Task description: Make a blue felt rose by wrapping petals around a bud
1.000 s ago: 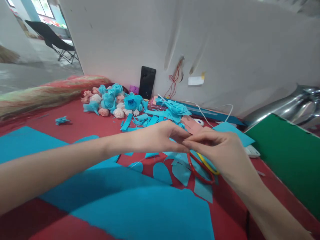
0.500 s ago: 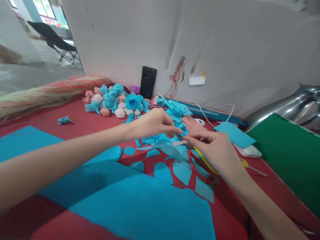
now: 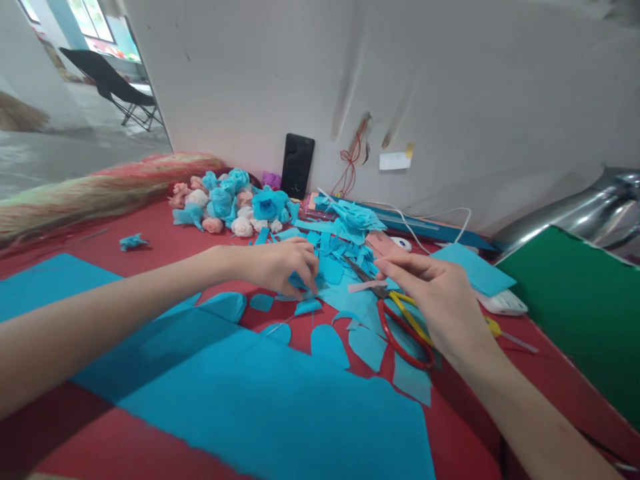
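My left hand (image 3: 293,265) reaches down over cut blue paper, fingers bent and a little apart, blue showing between them; I see nothing held. Just below its fingertips are a small folded blue piece (image 3: 308,307) and a blue petal shape (image 3: 329,345). Thumb and fingertips of my right hand (image 3: 440,293) are pinched together; whatever lies between them is too small to make out. Under that hand rest scissors (image 3: 406,333) with one red and one yellow handle, blades partly visible. A pale pink strip (image 3: 367,286) lies across the scissors.
A large blue sheet (image 3: 270,400) covers the front of the red table (image 3: 100,440). Paper roses (image 3: 267,203) are heaped at the back left, near a leaning phone (image 3: 297,167). Blue scraps (image 3: 350,223) pile up centrally. A green board (image 3: 575,313) stands right.
My left hand has moved left and down, away from my right hand, to the blue pieces. My right hand stays pinched in nearly the same place, and the scissors' blades now show more.
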A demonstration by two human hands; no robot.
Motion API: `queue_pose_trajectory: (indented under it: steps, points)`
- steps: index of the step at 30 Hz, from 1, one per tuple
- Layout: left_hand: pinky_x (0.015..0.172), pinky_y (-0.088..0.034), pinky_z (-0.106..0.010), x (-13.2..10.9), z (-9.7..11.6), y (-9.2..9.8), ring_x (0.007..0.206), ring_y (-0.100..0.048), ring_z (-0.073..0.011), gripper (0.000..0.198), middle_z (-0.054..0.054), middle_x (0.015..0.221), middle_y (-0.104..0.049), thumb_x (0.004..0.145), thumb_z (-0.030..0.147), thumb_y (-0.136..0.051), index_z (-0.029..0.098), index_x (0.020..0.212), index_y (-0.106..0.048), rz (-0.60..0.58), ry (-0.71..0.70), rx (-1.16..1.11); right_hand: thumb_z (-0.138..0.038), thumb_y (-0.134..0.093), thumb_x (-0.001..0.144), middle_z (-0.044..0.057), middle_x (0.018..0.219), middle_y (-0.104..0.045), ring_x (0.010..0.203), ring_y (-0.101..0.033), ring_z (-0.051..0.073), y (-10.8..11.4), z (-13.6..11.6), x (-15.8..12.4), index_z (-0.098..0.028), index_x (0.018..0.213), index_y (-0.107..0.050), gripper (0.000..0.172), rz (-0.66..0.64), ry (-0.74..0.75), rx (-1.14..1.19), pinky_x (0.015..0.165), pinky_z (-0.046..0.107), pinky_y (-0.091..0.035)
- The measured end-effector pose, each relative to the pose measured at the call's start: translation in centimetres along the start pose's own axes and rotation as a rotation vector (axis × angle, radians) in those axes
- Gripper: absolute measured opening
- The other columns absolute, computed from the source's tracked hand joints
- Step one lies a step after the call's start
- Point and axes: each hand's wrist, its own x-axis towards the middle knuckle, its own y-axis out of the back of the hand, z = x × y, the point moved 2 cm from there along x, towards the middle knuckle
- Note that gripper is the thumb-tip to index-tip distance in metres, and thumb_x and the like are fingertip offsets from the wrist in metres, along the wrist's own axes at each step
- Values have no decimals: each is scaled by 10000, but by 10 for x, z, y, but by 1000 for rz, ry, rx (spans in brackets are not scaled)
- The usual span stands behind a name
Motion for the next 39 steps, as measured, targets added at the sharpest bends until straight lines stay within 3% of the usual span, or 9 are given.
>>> queue_pose_trajectory:
  steps: [3, 7, 12, 15, 20, 25, 29, 35, 39]
  points:
    - [803, -330, -317, 0, -5, -2, 768, -500, -166, 153, -29, 810, -655, 724, 256, -614, 267, 850, -699, 24, -9, 20, -362, -662, 698, 36, 785, -666, 838, -606, 201, 2, -2, 1, -195, 778, -693, 188, 2, 3, 76, 684, 271, -483]
    - [791, -341, -309, 8, -5, 5, 715, -527, -149, 143, 5, 716, -677, 744, 247, -599, 267, 649, -705, 111, -14, -13, -403, -663, 690, 37, 841, -654, 880, -591, 203, 8, -3, 2, -205, 724, -686, 202, 33, 9, 154, 679, 261, -483]
    - [713, -415, -253, 25, 18, 22, 688, -562, -129, 89, -32, 694, -698, 721, 202, -639, 168, 669, -702, 386, 41, -121, -385, -672, 692, 32, 852, -650, 870, -584, 186, 3, 1, 1, -215, 802, -696, 204, 7, -47, 204, 664, 232, -476]
    - [699, -444, -233, 35, 35, 31, 709, -561, -126, 80, -28, 707, -701, 715, 218, -649, 158, 701, -699, 476, 41, -190, -382, -676, 690, 39, 831, -649, 863, -578, 189, -5, 5, 0, -212, 877, -695, 253, -57, -111, 226, 664, 234, -472]
    - [710, -447, -240, 45, 44, 33, 692, -558, -125, 39, -27, 698, -702, 679, 191, -683, 161, 688, -706, 508, -3, -229, -399, -670, 682, 35, 737, -631, 810, -572, 191, -12, 9, -1, -209, 959, -677, 336, -146, -185, 283, 654, 252, -470]
    - [694, -444, -257, 46, 43, 29, 694, -551, -130, 34, -39, 702, -683, 683, 171, -679, 160, 706, -701, 568, 10, -245, -365, -663, 668, 41, 902, -632, 777, -564, 149, -9, 7, 0, -214, 897, -686, 275, -189, -222, 356, 585, 204, -454]
    - [700, -443, -257, 44, 41, 27, 706, -550, -123, 29, -34, 727, -656, 694, 175, -667, 166, 705, -693, 604, 44, -290, -314, -693, 632, 28, 1014, -612, 808, -568, 140, -6, 3, -1, -221, 818, -703, 208, -249, -221, 363, 640, 197, -472]
    - [729, -463, -232, 44, 44, 24, 771, -583, -123, 95, -29, 799, -659, 743, 228, -622, 162, 765, -687, 613, 126, -445, -283, -752, 597, 39, 693, -653, 579, -546, 99, -7, 1, 0, -186, 670, -714, 128, -285, -191, 308, 506, 170, -446]
    - [789, -477, -201, 43, 46, 18, 947, -602, -127, 273, -3, 1008, -672, 851, 328, -453, 207, 1017, -632, 453, 195, -642, -307, -752, 602, 11, 630, -644, 545, -548, 89, -2, 1, -1, -220, 663, -714, 113, -213, -153, 303, 487, 161, -447]
